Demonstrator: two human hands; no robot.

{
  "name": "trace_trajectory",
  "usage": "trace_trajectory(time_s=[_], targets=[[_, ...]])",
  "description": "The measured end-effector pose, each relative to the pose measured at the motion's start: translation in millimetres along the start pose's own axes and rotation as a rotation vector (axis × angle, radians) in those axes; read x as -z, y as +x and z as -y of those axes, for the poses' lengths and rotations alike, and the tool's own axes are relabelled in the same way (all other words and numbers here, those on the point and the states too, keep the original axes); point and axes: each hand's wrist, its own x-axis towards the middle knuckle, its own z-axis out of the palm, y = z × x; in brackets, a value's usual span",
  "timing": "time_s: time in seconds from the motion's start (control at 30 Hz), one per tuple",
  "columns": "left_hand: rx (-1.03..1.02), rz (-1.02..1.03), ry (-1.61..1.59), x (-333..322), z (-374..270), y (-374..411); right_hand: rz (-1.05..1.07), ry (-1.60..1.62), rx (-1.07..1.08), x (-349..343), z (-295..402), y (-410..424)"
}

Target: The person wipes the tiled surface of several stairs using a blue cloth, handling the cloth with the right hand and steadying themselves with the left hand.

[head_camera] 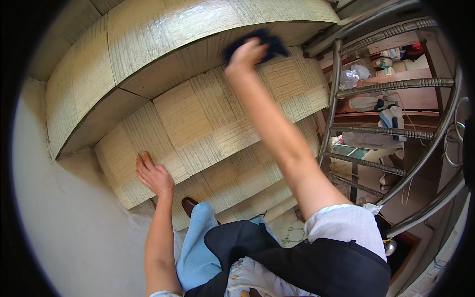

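My right hand point(248, 55) grips a dark blue cloth point(272, 46), which lies against the riser point(200, 55) at the back of a tiled stair tread point(222, 107). The hand and cloth are blurred. Lower and to the left, my left hand point(156, 177) rests on the same tread near its front edge, fingers spread, holding nothing. The tiles are beige with grey-green streaks. Above the riser, the upper step point(167, 29) has a shiny, wet-looking surface.
A metal stair railing point(334, 74) with ribbed bars runs along the right. Beyond it hang clothes point(391, 118) near shelves with bags. A pale wall point(74, 208) borders the stairs on the left. Lower steps point(230, 174) lie below, with my brown shoe point(189, 205) on one.
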Motion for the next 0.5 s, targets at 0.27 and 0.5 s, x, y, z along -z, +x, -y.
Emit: trace_trajectory(time_s=[0.27, 0.5], targets=[[0.017, 0.017, -0.011, 1, 2, 0, 0.004, 0.103, -0.221, 10, 13, 19], [-0.003, 0.002, -0.021, 2, -16, 0, -0.275, -0.147, 0.385, 11, 86, 39]])
